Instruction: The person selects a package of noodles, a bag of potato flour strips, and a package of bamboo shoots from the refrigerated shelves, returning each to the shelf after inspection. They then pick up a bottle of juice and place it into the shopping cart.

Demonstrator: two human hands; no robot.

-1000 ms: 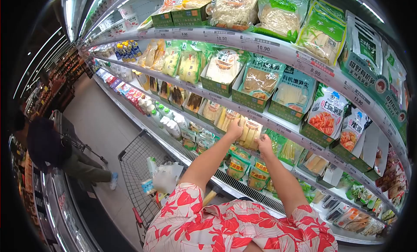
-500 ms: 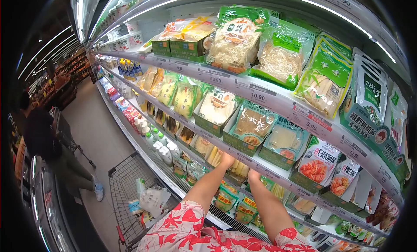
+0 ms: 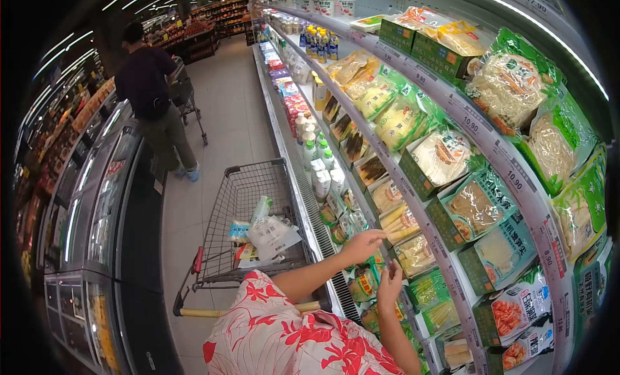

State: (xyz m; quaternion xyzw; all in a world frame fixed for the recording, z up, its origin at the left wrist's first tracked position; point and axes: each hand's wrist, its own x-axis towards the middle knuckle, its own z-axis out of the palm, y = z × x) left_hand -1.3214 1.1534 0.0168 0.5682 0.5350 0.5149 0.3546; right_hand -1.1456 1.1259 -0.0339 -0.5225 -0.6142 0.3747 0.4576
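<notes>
Beside the lower shelves of a refrigerated display, my left hand is held out with its fingers reaching toward packs of pale yellow vegetables. Just below and to the right is my right hand, its fingers raised and apart, close to a pack of pale stalks. Nothing shows in either hand. The two hands are near each other without touching. Green packs lie on the shelf beneath them.
A shopping cart holding a white bag stands left of my arms. Farther up the aisle, a person in dark clothes has another cart. Glass-topped freezers line the left side.
The view has swung left, bringing more aisle and cart into sight. Both hands have come out from under the shelf edge and now show fully.
</notes>
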